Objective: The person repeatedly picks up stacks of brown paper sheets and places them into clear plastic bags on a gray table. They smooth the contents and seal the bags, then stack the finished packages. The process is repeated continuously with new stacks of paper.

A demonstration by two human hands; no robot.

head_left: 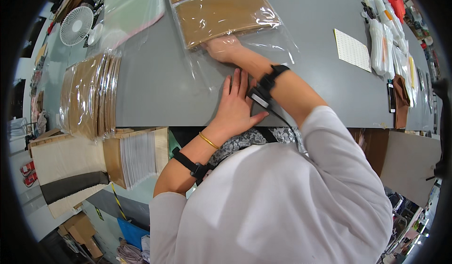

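Note:
A flat brown piece in a clear plastic bag (pixel 221 14) lies at the far middle of the grey table. Beyond the brown part, the loose clear end of the bag spreads toward me. My right hand (pixel 223 48) is at the near edge of the brown piece, with the clear plastic about it. Its fingers are mostly hidden there, so their grip does not show. Closer to the table's front edge, my left hand (pixel 234 105) lies flat, palm down, fingers stretched out and nothing held. It sits just below my right forearm.
Several bagged brown pieces (pixel 89 94) stand in a row at the left table edge. Clear sheets with a pink edge (pixel 132 10) lie far left, near a white fan (pixel 76 26). At right are a label sheet (pixel 352 50), a phone (pixel 391 97) and plastic packets (pixel 380 47).

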